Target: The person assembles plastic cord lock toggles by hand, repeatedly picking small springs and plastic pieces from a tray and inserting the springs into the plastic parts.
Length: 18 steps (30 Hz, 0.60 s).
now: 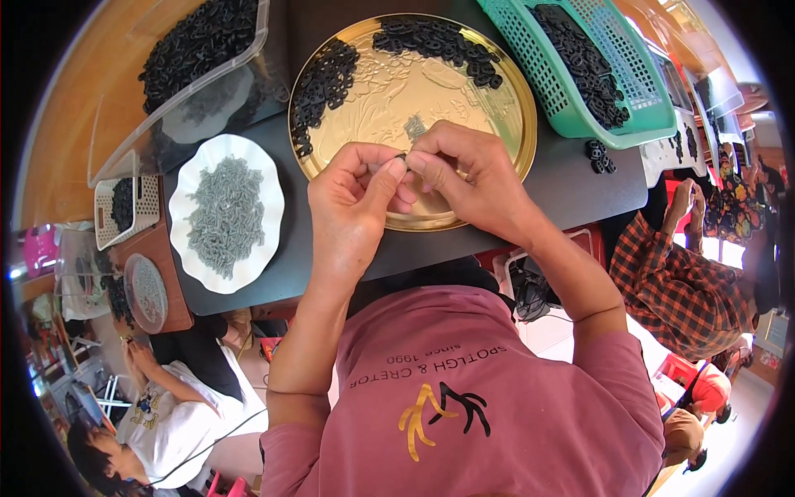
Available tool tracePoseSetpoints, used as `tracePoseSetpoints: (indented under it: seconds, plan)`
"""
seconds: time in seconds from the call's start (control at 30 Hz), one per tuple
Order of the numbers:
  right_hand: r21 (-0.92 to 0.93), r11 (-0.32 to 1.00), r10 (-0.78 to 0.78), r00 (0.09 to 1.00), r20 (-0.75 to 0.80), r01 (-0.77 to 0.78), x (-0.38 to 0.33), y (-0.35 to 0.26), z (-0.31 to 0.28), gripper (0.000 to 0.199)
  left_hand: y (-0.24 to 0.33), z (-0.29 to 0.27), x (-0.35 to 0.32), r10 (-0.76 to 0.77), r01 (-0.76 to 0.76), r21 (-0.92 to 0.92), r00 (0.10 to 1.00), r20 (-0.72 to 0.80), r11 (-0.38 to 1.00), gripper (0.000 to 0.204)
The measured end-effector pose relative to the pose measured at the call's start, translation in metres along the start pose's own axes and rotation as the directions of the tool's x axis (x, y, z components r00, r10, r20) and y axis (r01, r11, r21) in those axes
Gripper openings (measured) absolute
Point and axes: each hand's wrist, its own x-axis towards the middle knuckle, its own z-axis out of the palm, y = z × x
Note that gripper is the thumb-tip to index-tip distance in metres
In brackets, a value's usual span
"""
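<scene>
Above the near half of a round gold tray point(447, 222), my left hand point(352, 203) and my right hand point(472, 170) meet at the fingertips. Both are closed in a pinch around a small black plastic piece point(402, 156), mostly covered by my fingers. Just beyond my fingertips lies a little heap of small silvery metal pieces point(415, 125), perhaps springs. Loose black plastic parts point(431, 37) are spread along the tray's far rim, and more black parts point(323, 87) lie along its left side. A white wavy-edged dish point(184, 228) to the left bears a pile of grey spring-like pieces point(228, 217).
A clear plastic bin point(178, 108) full of black parts stands far left. At far right, a green perforated basket point(571, 124) holds more, with a few black parts point(599, 157) beside it on the dark table point(613, 199). Other people sit at both sides.
</scene>
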Motion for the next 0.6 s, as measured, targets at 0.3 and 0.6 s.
tracePoseSetpoints:
  seconds: [0.3, 0.6]
  plan:
    - [-0.050, 0.997, 0.063, 0.995, 0.073, -0.060, 0.008, 0.000, -0.023, 0.011, -0.004, -0.005, 0.008, -0.058, 0.058, -0.007, 0.997, 0.057, 0.998, 0.011]
    - [-0.825, 0.559, -0.139, 0.973, -0.184, -0.077, 0.027, 0.043, -0.066, 0.019, -0.007, -0.007, 0.008, -0.051, 0.053, -0.042, 0.998, 0.030, 0.998, 0.014]
